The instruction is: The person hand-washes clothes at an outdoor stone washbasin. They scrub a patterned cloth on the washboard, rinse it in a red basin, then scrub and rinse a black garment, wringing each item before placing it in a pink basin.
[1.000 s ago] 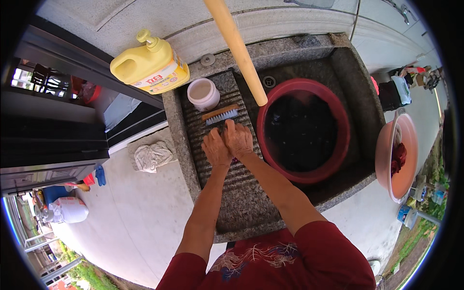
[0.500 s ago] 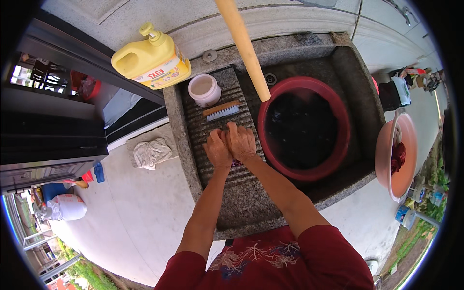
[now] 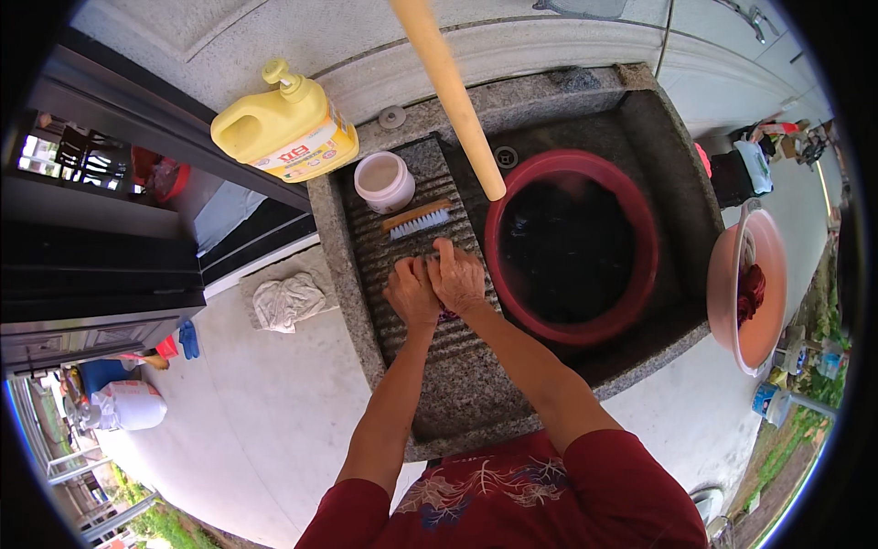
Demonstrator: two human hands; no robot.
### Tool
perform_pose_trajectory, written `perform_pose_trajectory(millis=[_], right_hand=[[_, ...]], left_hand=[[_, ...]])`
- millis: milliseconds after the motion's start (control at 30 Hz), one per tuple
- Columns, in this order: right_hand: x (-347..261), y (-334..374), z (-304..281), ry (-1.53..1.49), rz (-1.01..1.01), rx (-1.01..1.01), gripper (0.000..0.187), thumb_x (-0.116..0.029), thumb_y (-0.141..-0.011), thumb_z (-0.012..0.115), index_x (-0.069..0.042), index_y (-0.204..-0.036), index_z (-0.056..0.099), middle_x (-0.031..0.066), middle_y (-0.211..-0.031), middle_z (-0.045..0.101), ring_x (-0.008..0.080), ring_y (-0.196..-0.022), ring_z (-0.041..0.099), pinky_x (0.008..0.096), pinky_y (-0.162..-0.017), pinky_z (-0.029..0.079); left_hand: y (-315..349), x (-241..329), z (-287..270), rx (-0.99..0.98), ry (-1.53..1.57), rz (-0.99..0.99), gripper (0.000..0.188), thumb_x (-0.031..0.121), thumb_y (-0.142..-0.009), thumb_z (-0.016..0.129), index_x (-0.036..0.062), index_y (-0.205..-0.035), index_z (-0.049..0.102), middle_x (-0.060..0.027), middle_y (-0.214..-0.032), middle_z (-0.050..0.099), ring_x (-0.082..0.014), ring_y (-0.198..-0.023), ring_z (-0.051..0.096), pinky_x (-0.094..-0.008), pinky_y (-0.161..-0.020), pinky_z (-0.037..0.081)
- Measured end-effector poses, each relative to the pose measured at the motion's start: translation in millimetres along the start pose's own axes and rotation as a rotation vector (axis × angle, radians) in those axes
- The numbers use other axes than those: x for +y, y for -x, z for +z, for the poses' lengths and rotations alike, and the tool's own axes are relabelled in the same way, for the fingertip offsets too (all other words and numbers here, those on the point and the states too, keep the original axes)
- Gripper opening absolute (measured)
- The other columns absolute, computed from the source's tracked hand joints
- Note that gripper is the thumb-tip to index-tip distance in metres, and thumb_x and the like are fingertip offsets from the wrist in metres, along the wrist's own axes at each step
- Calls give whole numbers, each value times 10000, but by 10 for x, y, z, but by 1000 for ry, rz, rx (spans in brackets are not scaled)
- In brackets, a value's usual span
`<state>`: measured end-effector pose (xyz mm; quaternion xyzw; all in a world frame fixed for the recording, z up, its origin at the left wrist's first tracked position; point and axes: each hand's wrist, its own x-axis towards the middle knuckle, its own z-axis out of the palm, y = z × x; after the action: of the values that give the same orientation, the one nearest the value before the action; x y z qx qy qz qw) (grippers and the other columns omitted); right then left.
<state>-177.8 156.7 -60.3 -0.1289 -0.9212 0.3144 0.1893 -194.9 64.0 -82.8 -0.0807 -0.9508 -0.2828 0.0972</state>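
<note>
My left hand (image 3: 412, 293) and my right hand (image 3: 456, 277) lie side by side on the ribbed stone washboard (image 3: 366, 316) in the left part of a stone sink. Both have curled fingers pressing down on a piece of dark purplish cloth (image 3: 446, 315). Only a scrap of that cloth shows under my right hand; the rest is hidden. Just beyond my fingers lies a wooden scrub brush (image 3: 419, 220), its white bristles facing me. Behind it stands an open round pale pink tub (image 3: 384, 182).
A red basin (image 3: 497, 274) of dark water sits in the sink (image 3: 681, 174). A pale wooden pole (image 3: 451, 87) slants above its rim. A yellow pump jug (image 3: 288, 123) stands at the far left corner. At right, a pink basin (image 3: 722, 293) holds red cloth. A rag (image 3: 286, 302) lies left.
The whole view has shifted slightly, with the sink and its things a little lower in the picture. Both hands stay together on the washboard, below the brush.
</note>
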Motion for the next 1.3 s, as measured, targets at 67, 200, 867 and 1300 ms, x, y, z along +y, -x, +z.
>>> perform_pose_trajectory(millis=[67, 200, 867, 1300], right_hand=[[-107, 423, -247, -263, 133, -104, 179, -134, -857, 560, -36, -998, 511, 121, -692, 626, 295, -595, 601, 419, -574, 462], [-127, 664, -254, -16, -154, -45, 131, -158, -832, 592, -77, -891, 508, 89, -614, 580, 249, -580, 580, 385, -553, 426], [-53, -154, 37, 70, -138, 105, 180, -148, -830, 600, -57, -952, 504, 103, -614, 574, 289, -581, 569, 412, -594, 468], [23, -74, 155, 79, -75, 72, 183, -192, -852, 617, -68, -922, 502, 123, -625, 557, 300, -545, 555, 409, -503, 447]], left_hand=[[362, -40, -227, -245, 614, -369, 243, 302, -918, 544, 83, -815, 525, -75, -768, 533, -242, -699, 508, -393, -649, 385], [642, -102, -266, -163, 27, 154, 253, 321, -875, 573, 93, -774, 529, -61, -722, 483, -243, -675, 478, -399, -727, 356], [-229, 32, -68, 17, -127, 152, 251, 321, -889, 601, 91, -934, 511, -74, -913, 512, -284, -838, 497, -425, -794, 341], [-209, 22, -90, 6, -154, 141, 200, 268, -913, 575, 82, -880, 509, -86, -885, 515, -286, -874, 468, -449, -790, 342]])
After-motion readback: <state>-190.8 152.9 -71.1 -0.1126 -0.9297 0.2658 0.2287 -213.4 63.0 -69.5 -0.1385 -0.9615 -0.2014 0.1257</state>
